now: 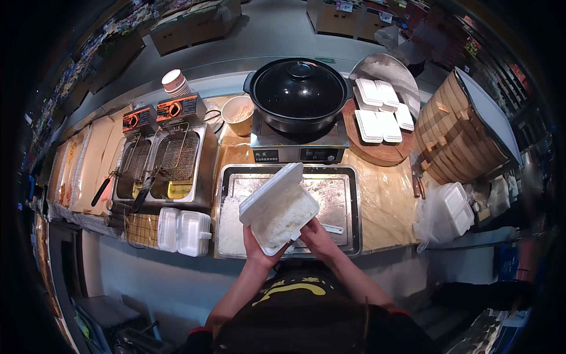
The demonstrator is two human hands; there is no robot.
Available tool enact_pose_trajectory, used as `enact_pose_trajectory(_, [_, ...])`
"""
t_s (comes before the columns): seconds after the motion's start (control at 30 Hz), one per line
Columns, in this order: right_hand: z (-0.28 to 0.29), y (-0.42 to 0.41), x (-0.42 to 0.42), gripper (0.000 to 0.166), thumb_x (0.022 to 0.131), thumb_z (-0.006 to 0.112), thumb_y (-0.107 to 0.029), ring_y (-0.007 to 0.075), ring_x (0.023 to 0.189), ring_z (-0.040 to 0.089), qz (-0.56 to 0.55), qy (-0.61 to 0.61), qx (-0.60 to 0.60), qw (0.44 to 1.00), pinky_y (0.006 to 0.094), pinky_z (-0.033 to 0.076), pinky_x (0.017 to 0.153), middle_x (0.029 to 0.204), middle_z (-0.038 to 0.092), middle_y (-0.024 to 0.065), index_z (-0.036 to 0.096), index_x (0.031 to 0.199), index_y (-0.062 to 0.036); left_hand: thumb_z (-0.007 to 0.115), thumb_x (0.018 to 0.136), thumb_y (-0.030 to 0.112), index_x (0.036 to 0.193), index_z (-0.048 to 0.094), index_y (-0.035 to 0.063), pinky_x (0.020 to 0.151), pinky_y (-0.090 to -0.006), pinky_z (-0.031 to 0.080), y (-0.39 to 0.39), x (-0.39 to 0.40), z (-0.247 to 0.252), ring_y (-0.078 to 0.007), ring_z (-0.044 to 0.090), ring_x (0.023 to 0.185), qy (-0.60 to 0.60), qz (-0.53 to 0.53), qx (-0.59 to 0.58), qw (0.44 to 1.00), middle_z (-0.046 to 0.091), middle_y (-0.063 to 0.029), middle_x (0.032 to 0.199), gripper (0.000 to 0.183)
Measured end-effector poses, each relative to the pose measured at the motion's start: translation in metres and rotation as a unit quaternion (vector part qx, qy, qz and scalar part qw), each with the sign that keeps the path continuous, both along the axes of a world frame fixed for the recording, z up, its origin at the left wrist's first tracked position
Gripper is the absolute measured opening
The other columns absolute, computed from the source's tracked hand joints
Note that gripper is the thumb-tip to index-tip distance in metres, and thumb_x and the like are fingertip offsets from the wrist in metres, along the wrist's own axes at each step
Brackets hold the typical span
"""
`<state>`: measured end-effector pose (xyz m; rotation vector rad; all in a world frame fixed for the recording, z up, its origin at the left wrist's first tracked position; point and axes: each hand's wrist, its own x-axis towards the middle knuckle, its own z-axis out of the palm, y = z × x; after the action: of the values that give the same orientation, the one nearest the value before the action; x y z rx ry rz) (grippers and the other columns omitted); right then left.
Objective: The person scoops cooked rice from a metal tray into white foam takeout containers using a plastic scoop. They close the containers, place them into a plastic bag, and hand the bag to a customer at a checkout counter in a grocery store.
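A white foam clamshell box with its lid up holds white, crumbly food that looks like rice. My left hand grips it from below at its left side, and my right hand holds the near right edge. Beneath the box lies a metal tray with more of the white food at its left. The white handle of a utensil rests in the tray, right of the box. The rest of that utensil is hidden or hard to make out.
Left are a double deep fryer and open foam boxes. Behind the tray, a black lidded pot sits on a cooker, beside a tub of picks. Closed boxes lie on a wooden block; bamboo steamers stand right.
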<state>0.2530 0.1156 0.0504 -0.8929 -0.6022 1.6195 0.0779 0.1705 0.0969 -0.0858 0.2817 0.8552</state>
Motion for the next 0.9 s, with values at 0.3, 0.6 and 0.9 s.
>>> enact_pose_trajectory(0.3, [0.043, 0.022, 0.063, 0.059, 0.106, 0.043, -0.034, 0.0169, 0.130, 0.046, -0.103, 0.047, 0.065, 0.991, 0.0334, 0.038, 0.108, 0.146, 0.043, 0.0082, 0.020, 0.155, -0.0099, 0.041, 0.101, 0.050, 0.128, 0.048, 0.0010, 0.099, -0.0410, 0.044, 0.005, 0.063, -0.008, -0.0241, 0.055, 0.115, 0.414, -0.024, 0.293, 0.861, 0.054, -0.0157, 0.129, 0.057])
enact_pose_trajectory(0.6, [0.039, 0.043, 0.124, 0.053, 0.108, 0.037, -0.033, 0.0172, 0.126, 0.050, -0.164, -0.138, -0.001, 0.977, 0.0313, 0.041, 0.104, 0.141, 0.049, 0.0129, 0.029, 0.151, -0.0027, 0.051, 0.096, 0.036, 0.156, 0.018, 0.0026, 0.112, -0.0420, 0.028, 0.010, 0.163, 0.021, -0.0362, 0.042, 0.127, 0.620, -0.050, 0.511, 0.593, 0.038, -0.0258, 0.140, 0.076])
enact_pose_trajectory(0.9, [0.030, 0.036, 0.158, 0.054, 0.108, 0.034, -0.035, 0.0189, 0.131, 0.046, -0.184, 0.065, 0.006, 0.981, 0.0338, 0.038, 0.109, 0.145, 0.044, 0.0113, 0.026, 0.152, -0.0043, 0.061, 0.091, 0.031, 0.154, 0.028, 0.0068, 0.109, -0.0414, 0.035, 0.025, 0.203, 0.009, -0.0346, 0.047, 0.124, 0.620, -0.071, 0.500, 0.600, 0.043, -0.0267, 0.136, 0.076])
